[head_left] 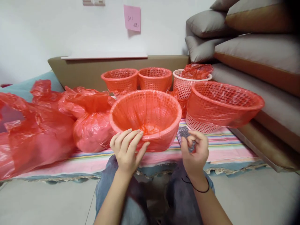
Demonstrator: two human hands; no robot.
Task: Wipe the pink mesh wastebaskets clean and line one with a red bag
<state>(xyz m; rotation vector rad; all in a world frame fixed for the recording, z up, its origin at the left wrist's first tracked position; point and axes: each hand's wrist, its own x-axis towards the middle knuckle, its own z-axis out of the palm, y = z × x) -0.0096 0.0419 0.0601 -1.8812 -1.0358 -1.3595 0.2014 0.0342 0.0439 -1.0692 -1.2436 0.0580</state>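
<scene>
A mesh basket (pixel 112 117) lined with a thin red plastic bag (pixel 150 117) stands before me, its opening tilted toward me. My left hand (pixel 127 150) is at the basket's front rim, fingers extended and a little spread, fingertips against the bag-covered edge and thumb just outside. To the right of the basket, my right hand (pixel 195 151) hovers with loosely curled fingers, apart from the basket and holding nothing. Behind that hand a dark grey patterned flat object (pixel 184 131) lies on the striped cloth (pixel 222 142), partly hidden.
Filled red bags (pixel 93 131) crowd the left side. At the back are two bag-lined baskets (pixel 119 75) (pixel 154 75) and a pale basket (pixel 181 84) with crumpled red plastic. Another lined basket (pixel 225 100) stands right, beside stacked cushions (pixel 260 53). A pink note (pixel 132 17) hangs on the wall.
</scene>
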